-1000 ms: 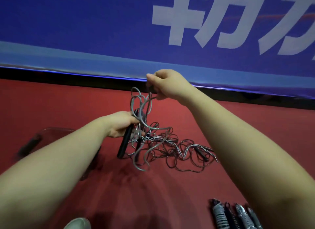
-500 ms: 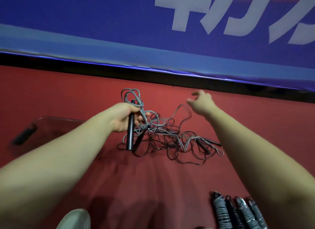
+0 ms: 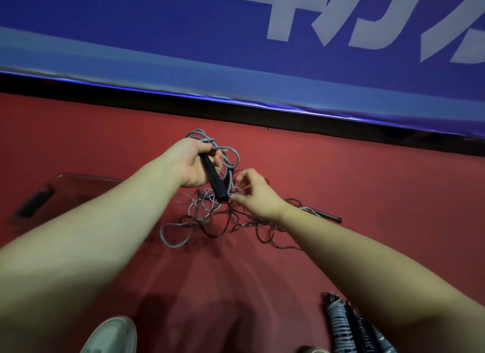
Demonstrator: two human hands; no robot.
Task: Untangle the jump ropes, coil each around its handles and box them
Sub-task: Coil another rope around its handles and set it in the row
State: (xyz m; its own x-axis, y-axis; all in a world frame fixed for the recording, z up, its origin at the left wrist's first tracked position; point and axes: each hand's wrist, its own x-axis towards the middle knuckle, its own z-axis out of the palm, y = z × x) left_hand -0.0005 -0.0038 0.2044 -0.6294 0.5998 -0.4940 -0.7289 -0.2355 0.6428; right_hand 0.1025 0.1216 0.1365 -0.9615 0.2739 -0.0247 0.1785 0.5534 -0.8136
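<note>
Left hand (image 3: 193, 165) clamps a black handle (image 3: 214, 180), right hand (image 3: 259, 196) at the knot.
Left fist is wrapped round the handle mid-frame, grey cord (image 3: 234, 153) looped over its knuckles; right hand sits just beside the handle's lower tip, fingers half-bent and spread among the strands, and whether one is pinched I cannot tell. Tangle of jump ropes (image 3: 207, 221) sprawls on the red floor (image 3: 367, 184) beneath both hands, a second handle (image 3: 329, 216) poking out at right. Thin, light, springy cord by the look of it, sure to kink and snag: take it by the stiff handle and feed loops free singly.
</note>
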